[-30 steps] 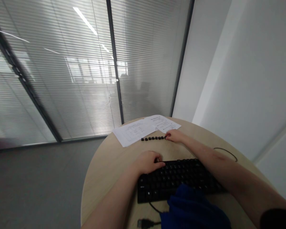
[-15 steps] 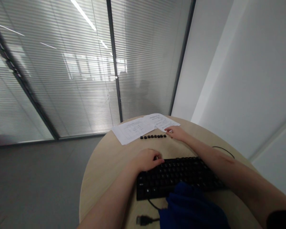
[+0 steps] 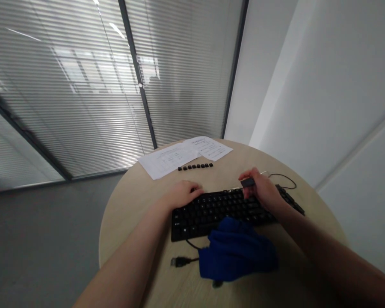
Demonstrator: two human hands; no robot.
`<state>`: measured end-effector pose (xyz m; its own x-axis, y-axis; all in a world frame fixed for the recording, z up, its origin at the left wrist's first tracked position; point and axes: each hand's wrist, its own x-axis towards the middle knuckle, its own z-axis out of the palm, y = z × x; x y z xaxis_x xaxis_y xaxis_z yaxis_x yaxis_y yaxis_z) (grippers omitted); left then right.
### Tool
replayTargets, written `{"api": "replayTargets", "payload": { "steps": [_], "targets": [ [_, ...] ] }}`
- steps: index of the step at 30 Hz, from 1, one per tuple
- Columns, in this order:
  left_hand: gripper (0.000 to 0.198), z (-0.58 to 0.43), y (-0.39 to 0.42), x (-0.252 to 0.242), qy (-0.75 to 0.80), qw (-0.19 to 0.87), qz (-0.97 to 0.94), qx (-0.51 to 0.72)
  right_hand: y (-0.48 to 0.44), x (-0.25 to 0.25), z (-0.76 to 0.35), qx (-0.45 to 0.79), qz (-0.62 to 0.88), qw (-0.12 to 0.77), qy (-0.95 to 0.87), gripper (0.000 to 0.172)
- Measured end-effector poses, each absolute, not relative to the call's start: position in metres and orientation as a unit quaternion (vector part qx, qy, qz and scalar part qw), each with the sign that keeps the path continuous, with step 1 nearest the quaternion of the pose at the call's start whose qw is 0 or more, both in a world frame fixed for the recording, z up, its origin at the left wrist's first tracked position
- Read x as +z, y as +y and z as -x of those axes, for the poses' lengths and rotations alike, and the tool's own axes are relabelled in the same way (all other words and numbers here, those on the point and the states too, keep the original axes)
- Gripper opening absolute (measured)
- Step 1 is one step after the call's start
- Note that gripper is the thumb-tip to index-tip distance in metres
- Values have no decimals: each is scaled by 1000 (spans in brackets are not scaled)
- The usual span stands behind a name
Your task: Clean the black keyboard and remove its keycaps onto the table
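Observation:
A black keyboard (image 3: 211, 211) lies across a round wooden table (image 3: 131, 209). My left hand (image 3: 181, 195) rests with curled fingers on the keyboard's far left corner. Above the keyboard's right half, my right hand (image 3: 261, 191) is closed on a small dark tool (image 3: 247, 182) with thin metal prongs. A row of several loose black keycaps (image 3: 195, 166) sits on the table beyond the keyboard. A crumpled blue cloth (image 3: 237, 254) lies on the near edge of the keyboard.
Two printed paper sheets (image 3: 167, 157) lie at the table's far edge. A thin black loop of cable (image 3: 287, 179) lies right of the keyboard, and a USB plug (image 3: 177, 261) lies near the table's front. Glass partitions with blinds (image 3: 83, 85) stand beyond.
My right hand drew back from the row of keycaps near the papers to above the keyboard's right half, now gripping the small tool. The view tilted down. My left hand stayed put.

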<state>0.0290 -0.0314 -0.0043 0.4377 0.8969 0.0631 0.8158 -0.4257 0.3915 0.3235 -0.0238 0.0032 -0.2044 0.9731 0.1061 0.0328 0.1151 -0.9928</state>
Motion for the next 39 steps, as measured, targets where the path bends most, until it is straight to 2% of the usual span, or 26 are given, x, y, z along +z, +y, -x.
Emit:
{"api": "replayTargets", "payload": {
  "steps": [3,10,25,31,39],
  "targets": [
    [43,-27,-32,-3,511,150,-836,135,-20,-2,-322,550,408,432,-587,43],
    [44,-17,-28,4,542,130,-822,118,-2,-13,-327,545,356,418,-633,44],
    [44,-14,-27,5,554,141,-813,112,5,-28,-322,468,420,415,-658,36],
    [42,-15,-27,6,563,137,-808,110,9,-31,-324,501,390,449,-629,34],
    [44,-12,-23,0,554,134,-814,110,13,-33,-325,516,359,403,-665,37]
  ]
}}
